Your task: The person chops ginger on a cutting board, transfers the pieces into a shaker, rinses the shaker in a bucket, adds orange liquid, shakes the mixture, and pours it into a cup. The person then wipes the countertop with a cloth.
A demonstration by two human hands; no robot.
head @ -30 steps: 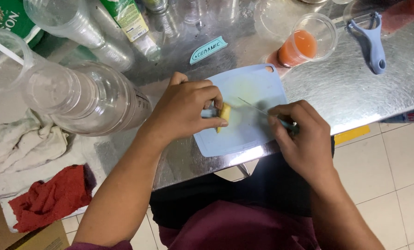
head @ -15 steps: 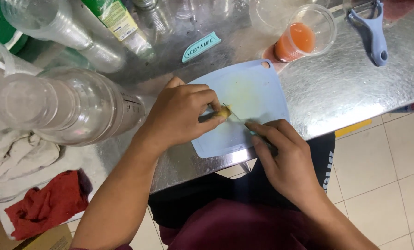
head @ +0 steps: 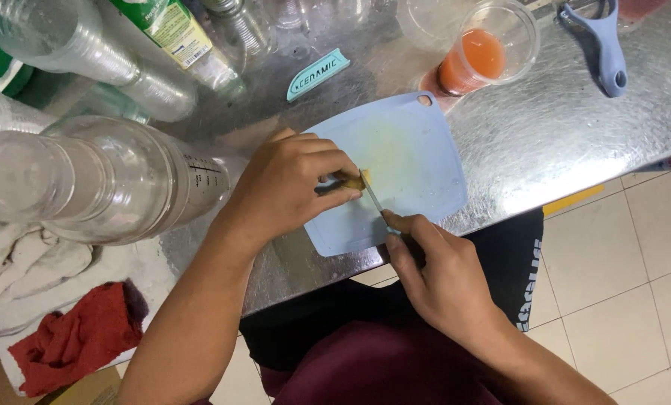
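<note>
Brushed stainless steel makes up the worktop (head: 575,142), scratched and shiny, with pale floor tiles below its near edge. At far left a red rag (head: 76,337) lies crumpled by a white cloth, and a clear plastic blender jar (head: 103,180) lies on its side. Just right of it, the left hand (head: 290,187) curls shut, its fingertips pinching a small yellowish-brown piece of food (head: 354,181) against the pale blue plastic cutting board (head: 425,157). The piece looks whole, with no cut slices on the board, so the cutting seems barely begun. The right hand (head: 436,274), closed around the handle, holds a thin-bladed knife (head: 373,196) with its edge touching the piece. Farther right stand a clear cup of orange liquid (head: 481,54) and a blue-grey peeler (head: 601,41).
</note>
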